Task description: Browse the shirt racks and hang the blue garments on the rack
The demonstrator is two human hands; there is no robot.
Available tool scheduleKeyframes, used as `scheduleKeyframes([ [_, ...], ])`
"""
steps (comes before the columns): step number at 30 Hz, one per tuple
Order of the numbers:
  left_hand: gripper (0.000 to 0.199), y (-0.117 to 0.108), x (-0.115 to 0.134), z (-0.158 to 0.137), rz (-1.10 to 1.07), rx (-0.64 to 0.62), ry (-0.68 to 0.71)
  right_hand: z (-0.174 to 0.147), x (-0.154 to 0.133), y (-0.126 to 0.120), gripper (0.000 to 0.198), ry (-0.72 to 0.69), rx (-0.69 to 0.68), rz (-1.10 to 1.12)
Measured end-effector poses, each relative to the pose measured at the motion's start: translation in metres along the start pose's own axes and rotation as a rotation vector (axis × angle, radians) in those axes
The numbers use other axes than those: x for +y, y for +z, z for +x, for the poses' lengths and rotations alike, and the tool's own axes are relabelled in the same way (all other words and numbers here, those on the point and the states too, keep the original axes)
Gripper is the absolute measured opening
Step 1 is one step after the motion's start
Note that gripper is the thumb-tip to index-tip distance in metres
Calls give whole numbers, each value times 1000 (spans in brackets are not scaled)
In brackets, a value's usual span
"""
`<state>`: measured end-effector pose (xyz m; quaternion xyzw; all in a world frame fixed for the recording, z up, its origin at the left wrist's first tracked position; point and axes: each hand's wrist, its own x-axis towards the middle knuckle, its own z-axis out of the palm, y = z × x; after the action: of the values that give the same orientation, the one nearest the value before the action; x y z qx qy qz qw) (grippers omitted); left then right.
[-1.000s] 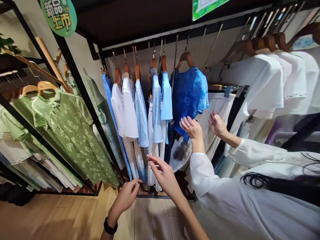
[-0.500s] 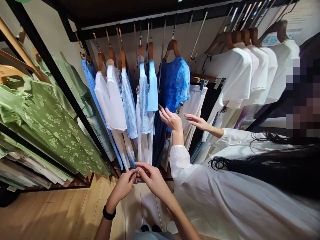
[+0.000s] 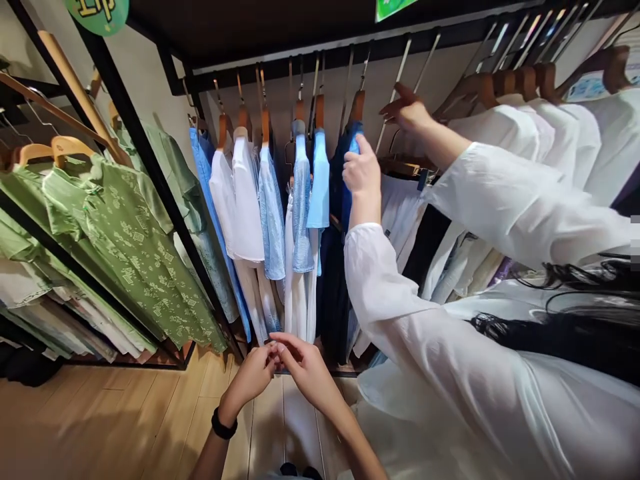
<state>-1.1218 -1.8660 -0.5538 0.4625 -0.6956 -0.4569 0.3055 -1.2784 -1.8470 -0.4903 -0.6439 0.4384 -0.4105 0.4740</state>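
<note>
My left hand (image 3: 254, 372), with a black band (image 3: 224, 424) on its wrist, is held low in front of me with its fingers curled. My right hand (image 3: 306, 368) meets it at the fingertips, its fingers bent over those of the left. Anything small between the fingers is hidden. Beyond my hands hang a light blue top (image 3: 303, 200), a white top (image 3: 247, 200) and pale trousers (image 3: 295, 287), none visibly touched by me. At the right, another person's hand (image 3: 362, 167) is at a dark blue top (image 3: 356, 130), and that person's other hand (image 3: 407, 110) reaches up beside the hangers.
A dark metal rail (image 3: 280, 64) carries the hangers. Green patterned dresses (image 3: 125, 233) hang at the left behind a black post (image 3: 150, 167). White tops (image 3: 520, 140) hang at the right. The other person's white sleeve (image 3: 385, 287) fills the right side, above the wooden floor (image 3: 135, 413).
The other person's hands have moved up to the dark blue top and the hangers, turning the top edge-on. The view has shifted slightly; my hands stay together.
</note>
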Motion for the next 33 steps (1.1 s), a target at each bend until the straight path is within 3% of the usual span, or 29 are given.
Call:
scheduleKeyframes([
  [13,45,8,4,0,36,0,0,-2,-1,-5,46,-9,-7,18],
  [33,20,17,5,10,49,-43,56,-5,3,-10,47,-8,20,112],
])
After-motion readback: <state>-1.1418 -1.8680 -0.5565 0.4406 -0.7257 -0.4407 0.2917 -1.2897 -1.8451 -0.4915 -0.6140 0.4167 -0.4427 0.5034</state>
